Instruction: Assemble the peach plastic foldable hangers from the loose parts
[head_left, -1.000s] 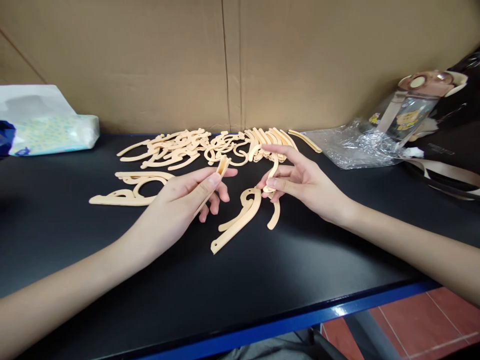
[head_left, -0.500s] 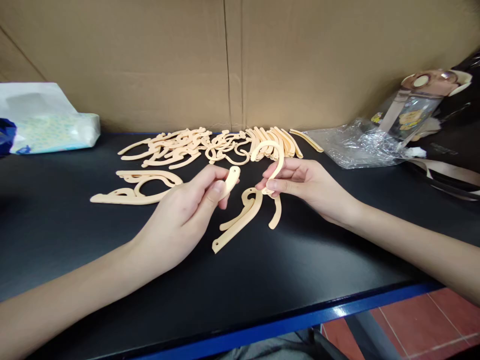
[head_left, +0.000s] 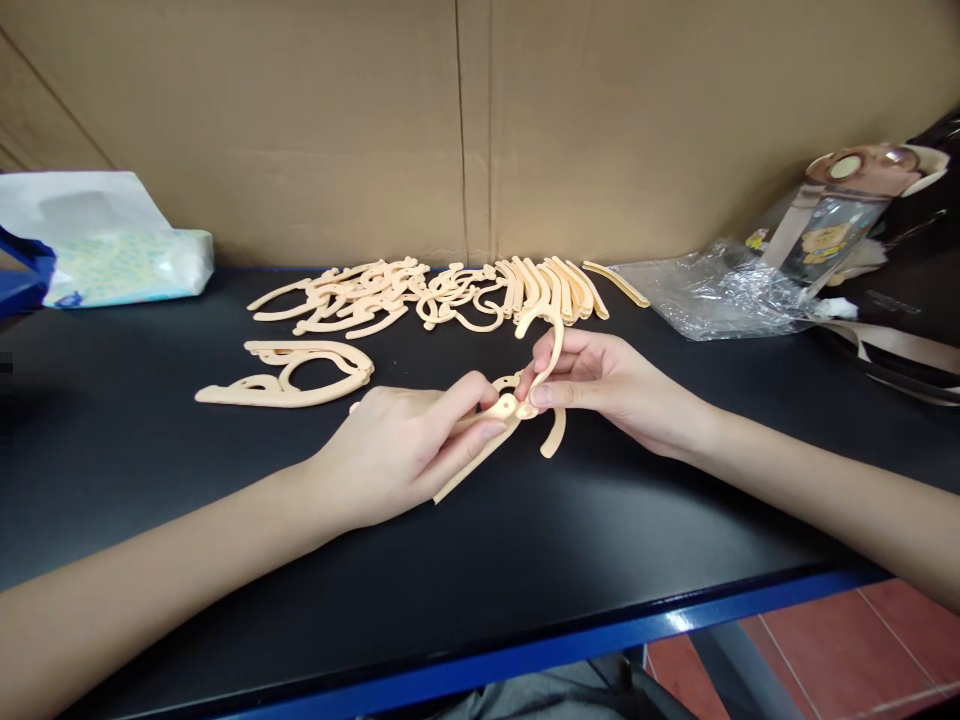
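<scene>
Between thumb and fingers, my left hand (head_left: 420, 440) pinches a cream plastic hanger arm (head_left: 506, 405); its holed end points right and the rest is mostly behind the hand. My right hand (head_left: 592, 385) is closed on a curved cream hanger hook (head_left: 556, 345), its bend upward. The hook's lower end is beside the arm's holed end; whether they touch I cannot tell. Beneath my hands lie another hanger arm (head_left: 469, 470), partly covered, and a short curved piece (head_left: 553, 437). To the left rests a folded hanger (head_left: 300, 399).
Along the back are a heap of hanger arms (head_left: 352, 300), a cluster of hooks (head_left: 457, 295) and a row of slim curved pieces (head_left: 555, 285). A tissue pack (head_left: 135, 265) is at left. Clear plastic wrap (head_left: 697, 290) and a water bottle (head_left: 840, 220) stand at right. The black table (head_left: 525, 580) has a blue edge.
My left hand has moved right and slightly down, bringing the arm's holed end beside the hook's lower end. The hook has lowered slightly in my right hand.
</scene>
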